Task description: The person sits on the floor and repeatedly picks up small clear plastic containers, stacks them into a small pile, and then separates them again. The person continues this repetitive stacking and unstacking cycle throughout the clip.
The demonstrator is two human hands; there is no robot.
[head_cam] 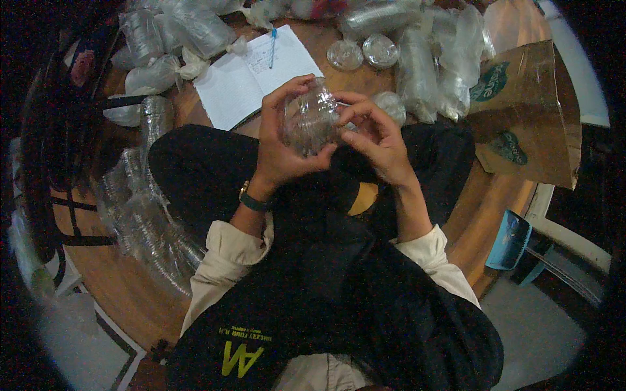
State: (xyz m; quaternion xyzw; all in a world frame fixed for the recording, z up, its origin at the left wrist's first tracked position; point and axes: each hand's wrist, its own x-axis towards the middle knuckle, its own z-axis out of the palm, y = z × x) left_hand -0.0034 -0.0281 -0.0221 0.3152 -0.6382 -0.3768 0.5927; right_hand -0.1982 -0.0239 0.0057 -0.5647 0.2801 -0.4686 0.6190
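Observation:
My left hand (pixel 281 141) is wrapped around a short stack of clear plastic lids or cups (pixel 311 119), held above my crossed legs. The thumb lies along its near side and the fingertips curl over its far side. My right hand (pixel 374 132) pinches the right side of the same stack between bent fingers and thumb. Glare on the plastic hides exactly where one piece ends and another begins. Just beyond my hands lies an open notebook (pixel 230 90) with handwriting, and a blue pen (pixel 273 48) rests on its page.
Clear round lids (pixel 345 54) sit on the wooden surface (pixel 323 39). Bagged stacks of clear plastic (pixel 415 73) lie at the right, with more bags (pixel 195 29) at the far left. Nested plastic stacks (pixel 151 234) lie by my left leg. A cardboard piece (pixel 528 112) stands at right.

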